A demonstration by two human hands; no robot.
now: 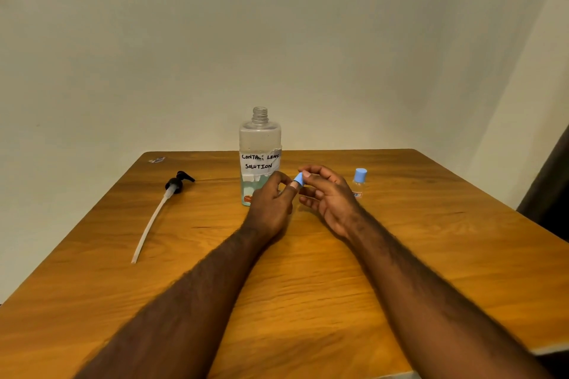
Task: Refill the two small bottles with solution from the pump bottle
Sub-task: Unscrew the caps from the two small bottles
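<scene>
The big clear pump bottle [260, 144], labelled "contact lens solution", stands uncapped at the table's middle with a little liquid at the bottom. Its black pump head with the long white tube [160, 206] lies to the left. In front of the bottle my two hands meet around a small bottle's blue cap [299, 179]. My right hand [328, 198] pinches that cap between thumb and fingertips. My left hand [271, 204] curls round what is under the cap; that bottle's body is hidden by my fingers. A second small bottle [359, 183] with a blue cap stands upright to the right.
The wooden table [308, 286] meets a plain wall at the back. A small scrap of wrapper [157, 160] lies at the far left corner. A dark curtain edge [551, 181] hangs beyond the table's right side.
</scene>
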